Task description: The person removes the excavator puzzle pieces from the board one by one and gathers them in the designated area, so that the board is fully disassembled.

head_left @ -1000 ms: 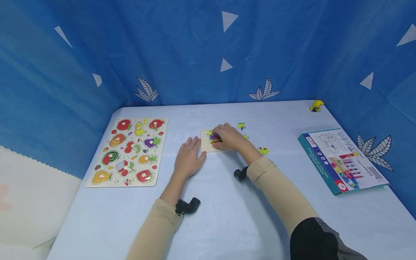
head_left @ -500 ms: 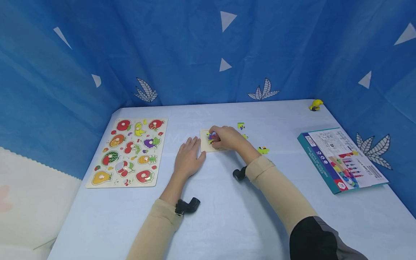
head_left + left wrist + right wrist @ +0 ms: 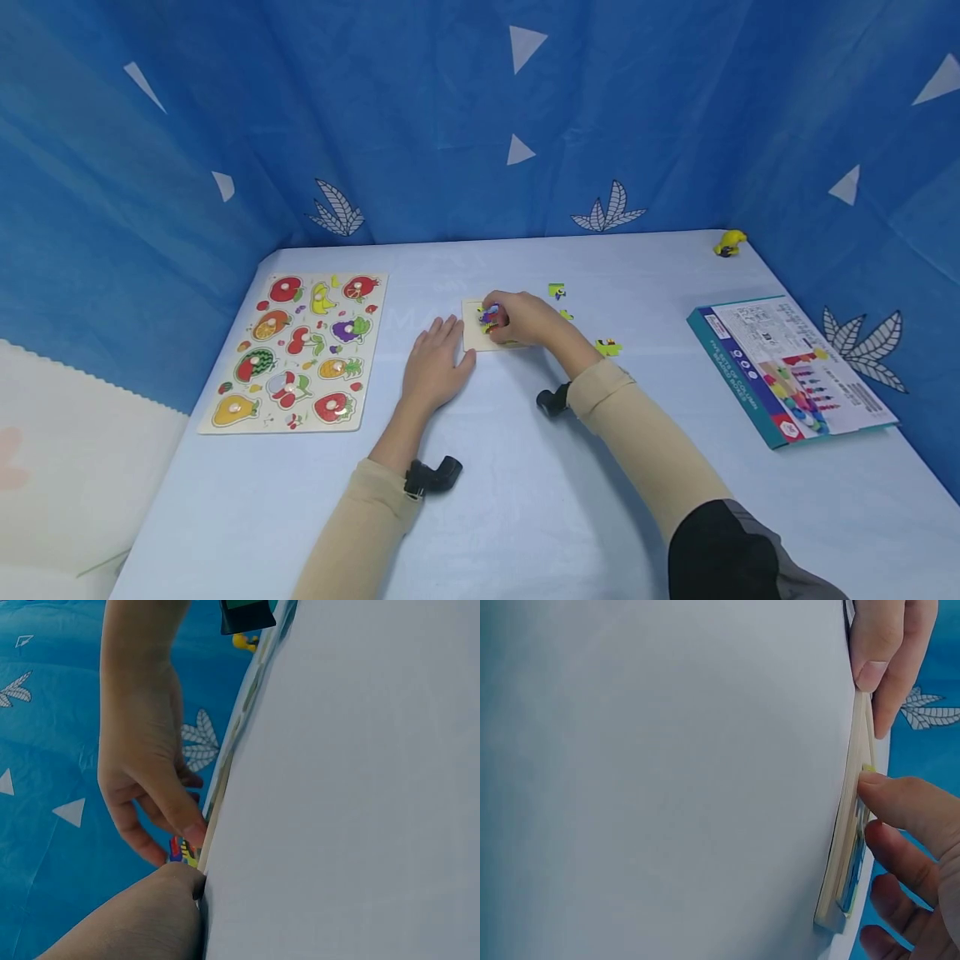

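Observation:
A small pale wooden puzzle board (image 3: 472, 335) lies on the table between my hands. My right hand (image 3: 525, 318) bends over it from the right, thumb and index finger around a colourful puzzle piece (image 3: 489, 317), which also shows near the fingertips in the left wrist view (image 3: 182, 850). The right wrist view shows the thumb touching the board near its recess; the palm hides much of the board in the head view. My left hand (image 3: 433, 367) rests palm down, fingers extended, at the board's left edge.
Loose yellow-green puzzle pieces lie right of the board, one at the back (image 3: 557, 290) and one nearer (image 3: 608, 347). A knobbed fruit puzzle (image 3: 300, 354) is at left. On the right are a flat box (image 3: 791, 371) and a small yellow toy (image 3: 730, 243).
The right hand has shifted slightly left and its fingers have changed position over the board, covering more of the coloured area. My left hand stays in the same place.

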